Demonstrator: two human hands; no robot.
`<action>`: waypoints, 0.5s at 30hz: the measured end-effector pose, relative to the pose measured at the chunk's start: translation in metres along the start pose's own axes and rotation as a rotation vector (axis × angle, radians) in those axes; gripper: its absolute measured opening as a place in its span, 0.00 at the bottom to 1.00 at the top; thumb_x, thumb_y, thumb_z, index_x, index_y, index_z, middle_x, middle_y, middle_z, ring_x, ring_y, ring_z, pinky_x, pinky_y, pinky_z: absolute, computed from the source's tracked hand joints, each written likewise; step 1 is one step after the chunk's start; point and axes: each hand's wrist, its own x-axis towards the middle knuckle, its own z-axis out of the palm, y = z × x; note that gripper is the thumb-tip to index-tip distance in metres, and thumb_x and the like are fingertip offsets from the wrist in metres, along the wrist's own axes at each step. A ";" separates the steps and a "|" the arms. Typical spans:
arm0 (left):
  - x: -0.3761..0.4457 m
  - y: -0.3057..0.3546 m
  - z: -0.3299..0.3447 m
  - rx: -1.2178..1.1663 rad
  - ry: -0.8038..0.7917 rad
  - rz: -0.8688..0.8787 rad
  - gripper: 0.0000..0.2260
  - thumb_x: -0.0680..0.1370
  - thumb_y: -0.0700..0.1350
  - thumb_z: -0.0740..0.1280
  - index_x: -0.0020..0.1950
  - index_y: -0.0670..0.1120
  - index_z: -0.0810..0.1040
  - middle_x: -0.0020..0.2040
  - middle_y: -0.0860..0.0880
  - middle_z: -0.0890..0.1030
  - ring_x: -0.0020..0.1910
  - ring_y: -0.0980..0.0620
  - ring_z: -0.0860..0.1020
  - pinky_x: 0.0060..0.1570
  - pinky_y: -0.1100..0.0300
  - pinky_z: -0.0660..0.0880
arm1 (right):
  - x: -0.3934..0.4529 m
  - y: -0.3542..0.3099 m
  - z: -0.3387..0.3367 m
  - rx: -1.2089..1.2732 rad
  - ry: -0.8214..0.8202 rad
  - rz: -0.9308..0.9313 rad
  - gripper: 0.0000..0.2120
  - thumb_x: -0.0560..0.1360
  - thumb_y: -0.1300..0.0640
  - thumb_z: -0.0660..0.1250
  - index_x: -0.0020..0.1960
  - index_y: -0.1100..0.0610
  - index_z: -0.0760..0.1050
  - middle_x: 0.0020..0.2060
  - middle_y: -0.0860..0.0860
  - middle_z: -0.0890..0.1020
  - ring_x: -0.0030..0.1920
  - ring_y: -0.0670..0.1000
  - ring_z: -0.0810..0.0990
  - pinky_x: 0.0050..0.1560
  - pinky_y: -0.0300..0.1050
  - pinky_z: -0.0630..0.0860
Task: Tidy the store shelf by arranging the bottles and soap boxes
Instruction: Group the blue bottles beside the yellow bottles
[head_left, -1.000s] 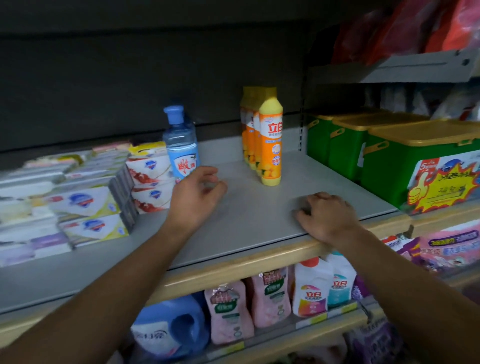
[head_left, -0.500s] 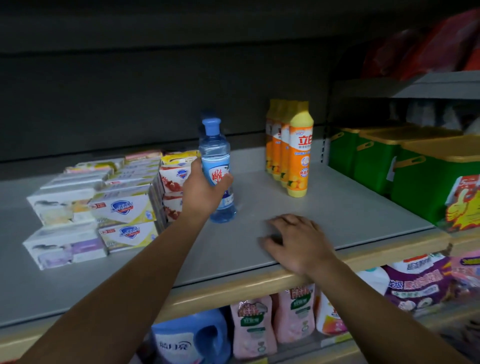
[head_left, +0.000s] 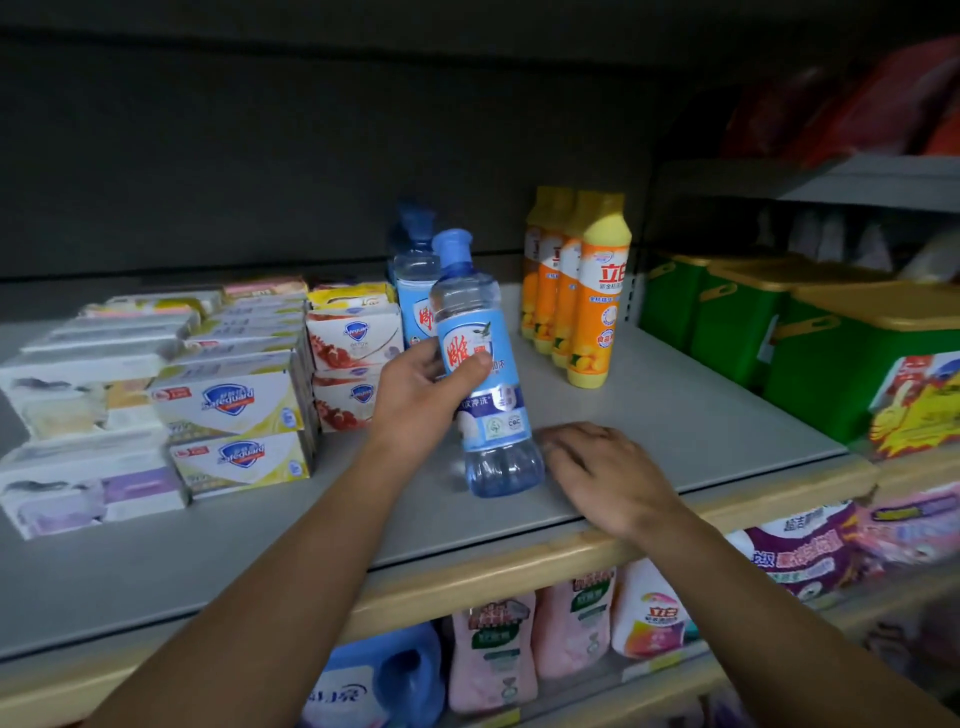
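Observation:
My left hand (head_left: 423, 397) grips a clear blue bottle (head_left: 480, 374) with a blue cap and a light blue label, tilted slightly, its base near the grey shelf (head_left: 675, 415). A second blue bottle (head_left: 413, 275) stands behind it, close to the back. My right hand (head_left: 605, 470) lies flat on the shelf just right of the held bottle, fingers spread, holding nothing. A row of orange bottles (head_left: 592, 296) with yellow caps stands to the right. Stacked soap boxes (head_left: 228, 410) fill the left, with white and red soap boxes (head_left: 353, 358) beside the bottles.
Green bins with yellow lids (head_left: 769, 332) stand on the neighbouring shelf at the right. The shelf below holds pink pouches (head_left: 493, 654), a blue jug (head_left: 379, 680) and a white bottle (head_left: 649, 613). A wooden edge (head_left: 467, 577) fronts the shelf.
My left hand closed on the blue bottle and pulled it forward toward the shelf front, uncovering the second blue bottle behind. My right hand slid left along the shelf.

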 end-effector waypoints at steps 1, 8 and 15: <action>-0.001 0.001 0.001 -0.020 -0.017 -0.018 0.20 0.63 0.55 0.76 0.52 0.48 0.82 0.48 0.49 0.86 0.48 0.49 0.85 0.43 0.56 0.81 | -0.002 -0.001 -0.003 0.129 0.004 0.014 0.17 0.82 0.45 0.52 0.65 0.41 0.75 0.65 0.42 0.77 0.67 0.48 0.73 0.69 0.47 0.66; -0.005 -0.004 0.014 -0.135 0.016 -0.093 0.11 0.71 0.42 0.76 0.52 0.44 0.81 0.45 0.47 0.86 0.44 0.49 0.85 0.38 0.58 0.80 | -0.017 -0.024 -0.010 0.904 0.038 -0.016 0.20 0.70 0.35 0.65 0.61 0.37 0.75 0.55 0.37 0.82 0.57 0.39 0.80 0.59 0.41 0.75; -0.001 -0.006 0.007 -0.152 0.065 -0.141 0.11 0.74 0.50 0.73 0.52 0.45 0.81 0.47 0.46 0.86 0.47 0.47 0.85 0.45 0.51 0.81 | -0.008 -0.055 0.011 0.920 0.225 0.047 0.24 0.64 0.50 0.73 0.57 0.38 0.72 0.49 0.36 0.83 0.50 0.41 0.83 0.49 0.44 0.81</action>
